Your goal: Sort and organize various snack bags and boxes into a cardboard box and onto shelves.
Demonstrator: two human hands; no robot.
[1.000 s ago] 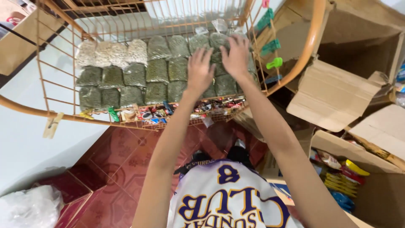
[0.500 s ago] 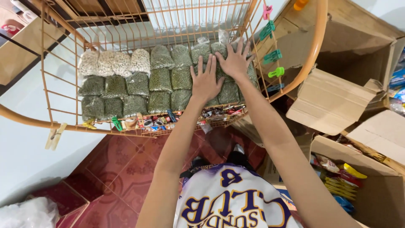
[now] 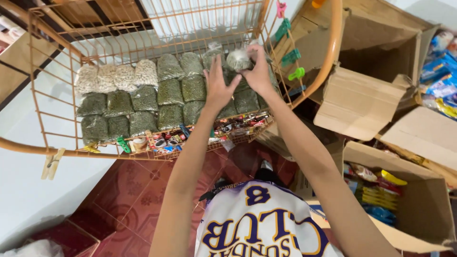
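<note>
Rack mostly stocked, three rows of bean bags lined up, only its right end looks unsettled, where left hand lies open and flat on bags while right hand pinches one raised bag.

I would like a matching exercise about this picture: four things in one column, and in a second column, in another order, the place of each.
Things:
1. right hand
2. white bean bags
3. green clothespin
4. open cardboard box

Places:
A. clipped on the orange rim at the right side of the wire rack
B. on the floor at the lower right, with snack packets inside
C. top left of the rows of bags on the rack
D. lifting a small clear bag above the right end of the rows

Pairs: 1-D, 2-C, 3-A, 4-B
</note>
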